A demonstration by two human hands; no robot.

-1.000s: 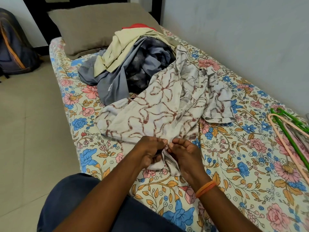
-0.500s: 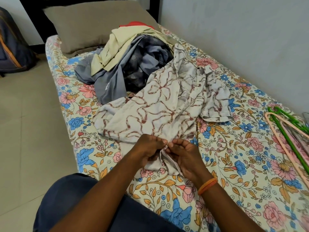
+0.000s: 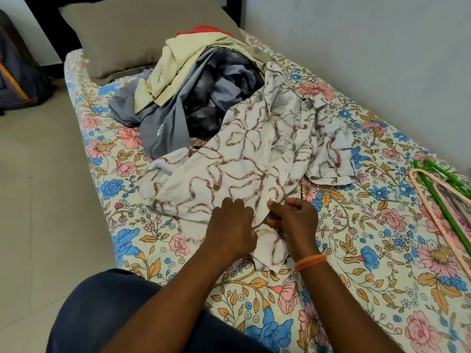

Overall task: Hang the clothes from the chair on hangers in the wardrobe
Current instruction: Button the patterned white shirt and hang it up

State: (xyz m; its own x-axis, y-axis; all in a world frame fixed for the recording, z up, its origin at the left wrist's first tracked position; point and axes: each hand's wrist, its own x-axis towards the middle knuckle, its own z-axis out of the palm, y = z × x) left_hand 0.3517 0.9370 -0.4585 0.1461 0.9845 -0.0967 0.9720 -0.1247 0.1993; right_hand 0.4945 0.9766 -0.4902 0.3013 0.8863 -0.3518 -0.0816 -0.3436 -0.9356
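Observation:
A white shirt with a brown floral print (image 3: 244,159) lies spread on the bed. My left hand (image 3: 233,226) and my right hand (image 3: 293,221) meet at its lower front edge, each pinching the fabric near the button strip. Behind the shirt sits a heap of other clothes (image 3: 193,98): cream, grey, dark patterned and red pieces. Green and pink plastic hangers (image 3: 443,197) lie on the bed at the right edge.
The bed with a floral sheet (image 3: 356,250) runs along a pale wall on the right. A brown pillow (image 3: 132,34) lies at its head. A dark backpack (image 3: 17,80) stands on the tiled floor at the left. My blue-trousered knee (image 3: 109,309) is at the bottom.
My hands stay at the shirt's lower front edge and have shifted slightly along it. The view has drifted a little to the right.

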